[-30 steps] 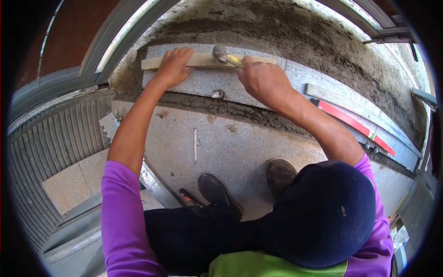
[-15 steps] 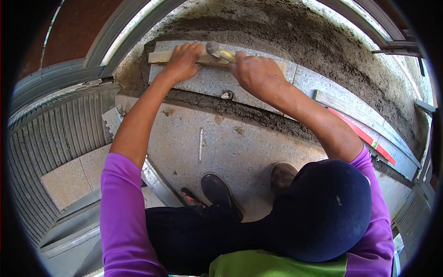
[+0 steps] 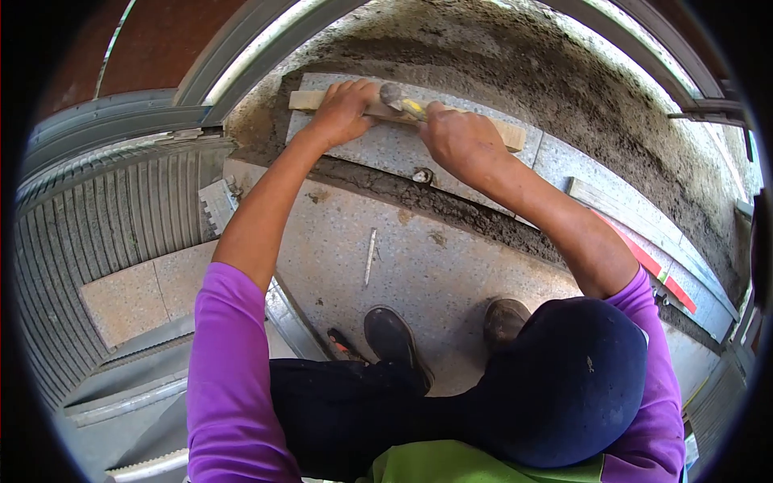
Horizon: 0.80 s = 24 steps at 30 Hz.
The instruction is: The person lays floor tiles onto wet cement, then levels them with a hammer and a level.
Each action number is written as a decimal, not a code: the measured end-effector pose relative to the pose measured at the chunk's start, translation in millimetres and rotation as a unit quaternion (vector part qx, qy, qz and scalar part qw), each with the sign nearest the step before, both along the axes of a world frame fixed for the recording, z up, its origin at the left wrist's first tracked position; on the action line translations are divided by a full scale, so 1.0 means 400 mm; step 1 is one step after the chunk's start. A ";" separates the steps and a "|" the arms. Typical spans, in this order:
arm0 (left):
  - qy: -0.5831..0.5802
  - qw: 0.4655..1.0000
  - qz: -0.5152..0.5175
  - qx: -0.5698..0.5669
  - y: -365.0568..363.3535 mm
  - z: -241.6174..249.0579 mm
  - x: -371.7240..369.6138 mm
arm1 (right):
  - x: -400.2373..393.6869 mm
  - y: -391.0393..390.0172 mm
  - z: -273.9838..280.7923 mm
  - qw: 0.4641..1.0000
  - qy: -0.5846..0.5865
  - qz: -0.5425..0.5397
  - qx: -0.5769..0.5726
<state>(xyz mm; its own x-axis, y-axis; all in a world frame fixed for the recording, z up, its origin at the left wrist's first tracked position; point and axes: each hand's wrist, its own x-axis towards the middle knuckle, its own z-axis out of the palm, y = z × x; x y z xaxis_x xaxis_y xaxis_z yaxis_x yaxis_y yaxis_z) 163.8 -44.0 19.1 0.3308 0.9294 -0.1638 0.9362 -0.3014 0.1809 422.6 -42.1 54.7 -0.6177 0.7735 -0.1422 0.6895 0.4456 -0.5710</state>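
My left hand (image 3: 345, 114) is closed around a wooden batten (image 3: 305, 101) that lies lengthwise on a speckled grey tile (image 3: 386, 150). In my right hand (image 3: 465, 141) is a hammer (image 3: 411, 106), gripped by its yellow-marked handle. Its dark head overlaps the batten in this view, just right of my left fingers. The tile rests on a dark mortar bed (image 3: 608, 145), and a mortar-filled gap (image 3: 378, 182) runs along its near edge. A small round whitish piece (image 3: 422, 175) sits at that edge.
Long metal straightedges (image 3: 644, 215) and a red bar (image 3: 648, 262) lie at the right. My shoes (image 3: 391, 338) stand on speckled flooring with a thin white stick (image 3: 370, 256). At left are loose tiles (image 3: 129, 302), a notched trowel (image 3: 216, 205) and metal channels (image 3: 294, 318).
The whole view has shifted, so the scene sits a little further right and lower. Both hands keep nearly the same places on the batten and hammer.
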 end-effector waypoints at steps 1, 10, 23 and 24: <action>-0.012 1.000 -0.004 -0.001 0.002 -0.005 -0.008 | 0.003 0.001 0.000 1.000 -0.004 0.000 0.001; 0.007 0.999 -0.023 -0.031 0.037 0.012 -0.011 | -0.014 0.013 0.013 0.999 -0.009 -0.001 0.037; 0.086 0.996 -0.006 -0.014 0.031 -0.053 -0.075 | -0.088 0.021 0.107 0.999 0.041 0.014 0.026; 0.079 0.997 -0.010 -0.017 0.031 -0.049 -0.073 | -0.093 0.022 0.079 1.000 0.025 0.012 0.011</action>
